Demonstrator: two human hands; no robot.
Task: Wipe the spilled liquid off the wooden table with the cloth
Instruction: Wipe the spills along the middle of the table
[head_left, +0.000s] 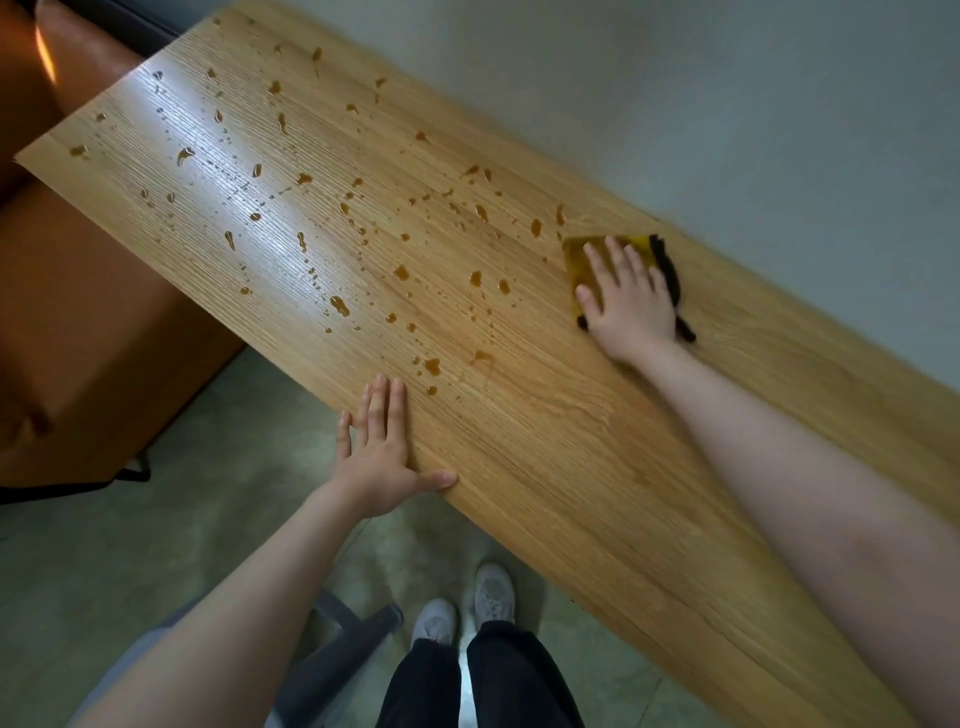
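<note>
A long wooden table (545, 467) runs diagonally from upper left to lower right. Many amber drops of spilled liquid (340, 305) dot its left and middle parts. A yellow cloth with a black edge (579, 257) lies flat near the table's far edge, by the wall. My right hand (626, 301) presses palm-down on the cloth with fingers spread, covering most of it. My left hand (379, 447) rests flat on the table's near edge, fingers apart, thumb along the rim, holding nothing. The drops nearest the cloth sit just to its left.
A pale wall (727, 104) borders the table's far side. Brown upholstered seating (78, 312) stands at the left, beside the table's end. Below the near edge are a greenish floor, a grey chair frame (337, 654) and my shoes (467, 608).
</note>
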